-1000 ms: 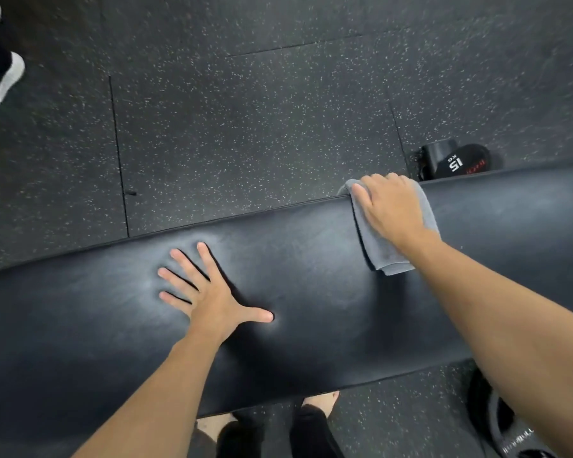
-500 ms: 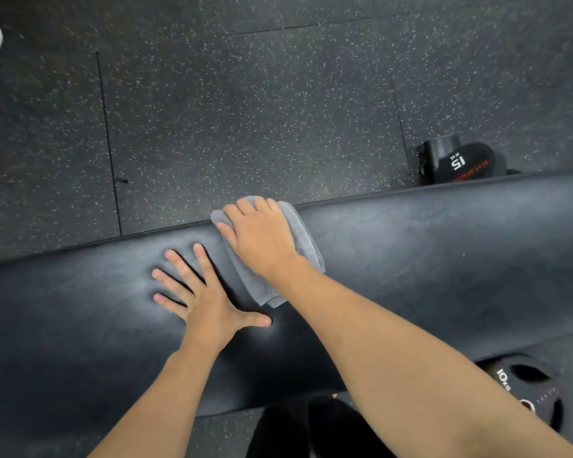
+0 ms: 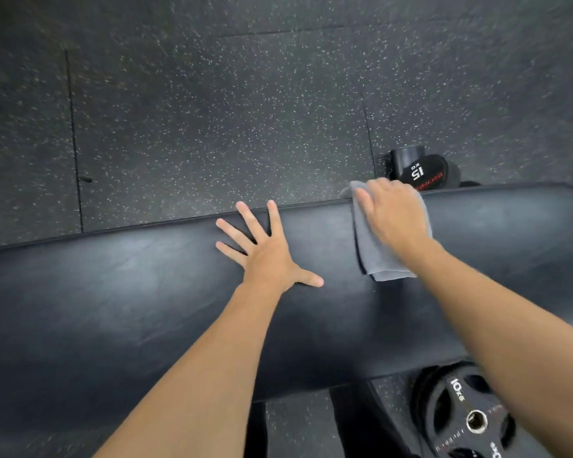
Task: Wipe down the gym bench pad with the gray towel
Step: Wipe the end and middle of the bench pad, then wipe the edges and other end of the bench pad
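From the head camera, a long black bench pad runs across the picture from left to right, its far edge tilted slightly upward toward the right, where the pad ends in a rounded corner. The left hand lies flat on the pad near its far edge, palm down, fingers spread wide and the thumb stuck out to the right; two fingertips reach the far seam. The right hand sits further right, well apart from the left, pressed palm down on the gray towel with its fingers held together and pointing toward the far edge. It holds the towel by pressing it against the pad, not by pinching it. The towel is folded into a narrow strip lying across the pad: its far corner overhangs the far edge just left of the fingertips, and its near end shows below the wrist (the middle is hidden under the hand). Both bare forearms enter from the bottom of the picture. Beyond the pad is dark speckled rubber floor with tile seams. A black dumbbell marked 15 kg rests on the floor just behind the pad, near the right hand. On the near side, a black weight plate marked 10 kg lies on the floor under the right forearm
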Motion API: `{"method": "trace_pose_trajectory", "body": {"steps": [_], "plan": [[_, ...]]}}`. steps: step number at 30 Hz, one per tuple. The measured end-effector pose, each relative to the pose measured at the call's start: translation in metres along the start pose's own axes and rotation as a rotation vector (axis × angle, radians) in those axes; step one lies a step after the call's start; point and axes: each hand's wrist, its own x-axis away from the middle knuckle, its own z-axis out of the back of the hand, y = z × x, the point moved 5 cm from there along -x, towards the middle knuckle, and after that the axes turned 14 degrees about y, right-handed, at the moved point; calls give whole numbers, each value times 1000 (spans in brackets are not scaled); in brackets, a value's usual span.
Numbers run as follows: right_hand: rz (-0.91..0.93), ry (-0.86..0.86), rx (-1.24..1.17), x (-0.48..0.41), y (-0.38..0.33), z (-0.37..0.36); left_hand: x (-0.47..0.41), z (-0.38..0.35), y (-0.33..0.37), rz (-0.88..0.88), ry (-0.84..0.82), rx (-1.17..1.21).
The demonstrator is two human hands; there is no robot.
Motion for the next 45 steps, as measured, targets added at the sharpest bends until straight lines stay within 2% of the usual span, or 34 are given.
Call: {"method": "trace_pose_trajectory", "body": {"steps": [3, 5, 7, 9, 11, 14, 18, 23, 26, 29, 35, 40, 42, 45], "plan": [[-129, -65, 13, 9, 65, -8, -9, -13, 12, 89, 41, -23], [-177, -62, -1, 8, 69, -6, -9, -13, 10, 109, 61, -32], [-174, 26, -51, 4, 44, 7, -10, -13, 10, 105, 81, -65], [-80, 112, -190, 0, -4, 21, -9, -15, 12, 113, 87, -72], [-12, 93, -349, -6, -51, 24, -8, -14, 14, 132, 101, -92], [35, 53, -400, -11, -73, 16, -5, -13, 14, 167, 110, -151], [5, 101, -357, -3, -3, -1, 0, -7, 31, 195, 77, -179], [2, 33, -129, 29, 167, -24, 5, -45, 132, -164, 31, -124], [-235, -2, -178, 54, 277, -32, -1, -67, 167, -99, 46, -162], [-364, -42, -294, 71, 324, -48, -6, -71, 164, -74, 80, -142], [-523, -14, -484, 89, 341, -53, -2, -69, 165, -79, 103, -172], [-913, -3, -704, 167, 360, -51, -2, -71, 165, -58, 134, -207], [-1062, -2, -716, 208, 356, -54, -2, -71, 165, -58, 141, -213], [-1176, 34, -653, 250, 340, -53, -1, -72, 164, -78, 160, -204]]}}
